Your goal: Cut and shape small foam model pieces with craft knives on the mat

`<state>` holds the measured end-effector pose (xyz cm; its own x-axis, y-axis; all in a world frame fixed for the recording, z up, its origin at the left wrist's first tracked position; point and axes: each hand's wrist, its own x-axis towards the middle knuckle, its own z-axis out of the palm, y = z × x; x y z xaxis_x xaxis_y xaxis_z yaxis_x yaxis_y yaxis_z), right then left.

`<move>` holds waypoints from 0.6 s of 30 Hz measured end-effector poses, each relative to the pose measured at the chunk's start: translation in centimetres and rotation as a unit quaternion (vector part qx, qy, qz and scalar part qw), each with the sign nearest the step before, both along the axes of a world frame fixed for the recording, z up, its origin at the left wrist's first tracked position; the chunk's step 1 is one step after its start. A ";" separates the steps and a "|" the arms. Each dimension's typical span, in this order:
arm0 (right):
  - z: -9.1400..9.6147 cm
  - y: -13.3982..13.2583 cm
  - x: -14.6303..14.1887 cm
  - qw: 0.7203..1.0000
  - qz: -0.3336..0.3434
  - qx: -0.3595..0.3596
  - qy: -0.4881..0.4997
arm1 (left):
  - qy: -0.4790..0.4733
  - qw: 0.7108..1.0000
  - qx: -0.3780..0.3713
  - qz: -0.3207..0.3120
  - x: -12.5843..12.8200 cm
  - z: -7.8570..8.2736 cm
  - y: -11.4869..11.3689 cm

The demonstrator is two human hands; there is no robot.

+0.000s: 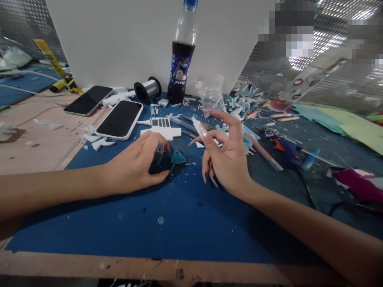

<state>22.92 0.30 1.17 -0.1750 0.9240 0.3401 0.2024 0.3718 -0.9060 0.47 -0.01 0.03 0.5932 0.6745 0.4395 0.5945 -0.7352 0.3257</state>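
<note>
My left hand (139,165) rests on the blue mat (167,227) with its fingers curled round a small teal piece (177,157), a second dark teal piece held beside it. My right hand (226,153) hovers just right of that piece. Its thumb and forefinger pinch a small white tube (198,126) whose tip points up and left; the other fingers are spread.
Behind the hands stand a Pepsi bottle (181,59), a spool of wire (147,89), a clear plastic bag (211,93) and a white board (125,40). Two phones (119,119) lie at left. A blue glue gun (285,151), scraps and coloured sheets (344,123) lie right.
</note>
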 end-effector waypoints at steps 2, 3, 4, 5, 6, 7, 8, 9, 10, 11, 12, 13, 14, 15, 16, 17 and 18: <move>0.0 0.2 -0.1 1.000 -0.010 0.008 0.008 | -0.003 1.000 -0.013 0.001 0.1 0.1 0.0; 0.0 0.3 -0.2 1.000 -0.008 0.010 0.015 | -0.003 1.000 -0.021 0.004 0.1 0.1 0.0; -0.1 0.4 -0.3 1.000 -0.005 0.006 0.025 | -0.003 1.000 -0.030 0.009 0.1 0.2 0.0; -0.3 0.6 -0.4 0.999 0.000 -0.003 0.036 | -0.003 0.999 -0.041 0.015 0.1 0.3 0.1; -0.4 0.7 -0.5 0.999 0.002 -0.016 0.049 | -0.003 0.998 -0.052 0.021 0.2 0.3 0.1; -0.5 0.9 -0.6 0.998 0.003 -0.031 0.060 | -0.004 0.998 -0.062 0.027 0.2 0.4 0.2; -0.6 1.1 -0.7 0.996 0.004 -0.047 0.070 | -0.005 0.997 -0.072 0.032 0.2 0.4 0.3; -0.6 1.2 -0.7 0.995 0.010 -0.064 0.082 | -0.007 0.996 -0.081 0.036 0.2 0.5 0.4; -0.4 1.3 -0.6 0.992 0.021 -0.082 0.095 | -0.010 0.995 -0.090 0.035 0.2 0.5 0.5; -0.2 1.4 -0.5 0.988 0.036 -0.101 0.109 | -0.016 0.995 -0.097 0.034 0.1 0.5 0.5; 0.1 1.5 -0.4 0.984 0.051 -0.120 0.123 | -0.020 0.994 -0.103 0.033 0.1 0.5 0.6; 0.5 1.6 -0.2 0.979 0.065 -0.140 0.136 | -0.024 0.993 -0.107 0.033 0.1 0.5 0.6; 1.0 1.7 0.0 0.974 0.075 -0.155 0.146 | -0.024 0.993 -0.107 0.035 0.0 0.4 0.6; 1.4 1.8 0.2 0.971 0.083 -0.168 0.151 | -0.025 0.994 -0.100 0.037 -0.1 0.4 0.5; 1.7 1.8 0.4 0.968 0.091 -0.176 0.154 | -0.026 0.995 -0.084 0.040 -0.2 0.3 0.4; 2.0 1.9 0.6 0.966 0.096 -0.181 0.155 | -0.027 0.997 -0.062 0.040 -0.3 0.3 0.2; 2.1 1.9 0.7 0.966 0.096 -0.184 0.153 | -0.028 0.998 -0.032 0.037 -0.5 0.2 0.0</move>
